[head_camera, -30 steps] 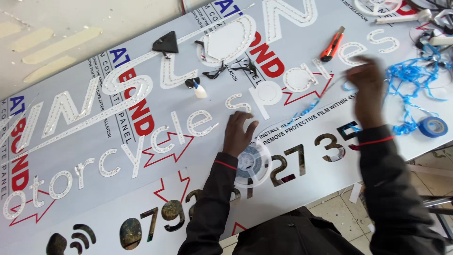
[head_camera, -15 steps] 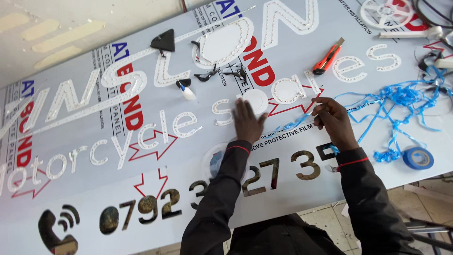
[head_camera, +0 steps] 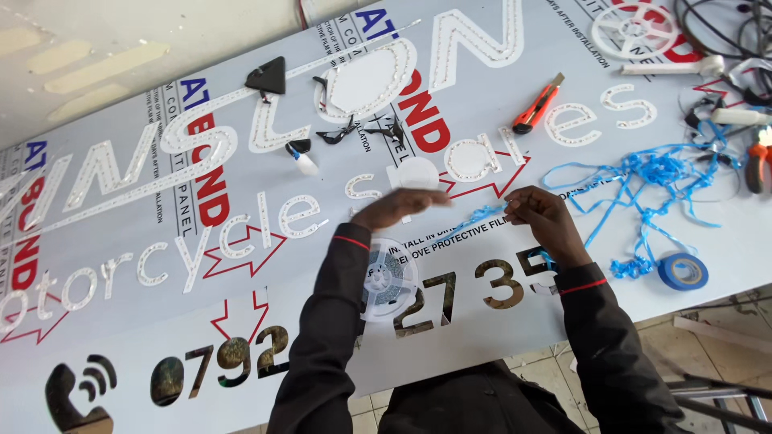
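My right hand (head_camera: 540,219) pinches a thin blue strip (head_camera: 481,217) that runs left toward my left hand (head_camera: 400,206). The left hand is blurred, its fingers together and pointing right just above the strip's far end; whether it grips the strip is unclear. Both hands hover over a white sign panel (head_camera: 121,241) with cut-out letters and numerals. A white reel (head_camera: 388,279) lies on the panel under my left forearm.
A tangle of blue strips (head_camera: 643,173) and a blue tape roll (head_camera: 682,271) lie to the right. An orange utility knife (head_camera: 537,104) lies further back. Pliers (head_camera: 756,161) and cables sit at the right edge. A black triangular piece (head_camera: 268,76) rests upper left.
My right hand came in from the blue tangle to the panel's middle. The left hand lifted off the panel and moved toward it, and a blue strip now stretches between them.
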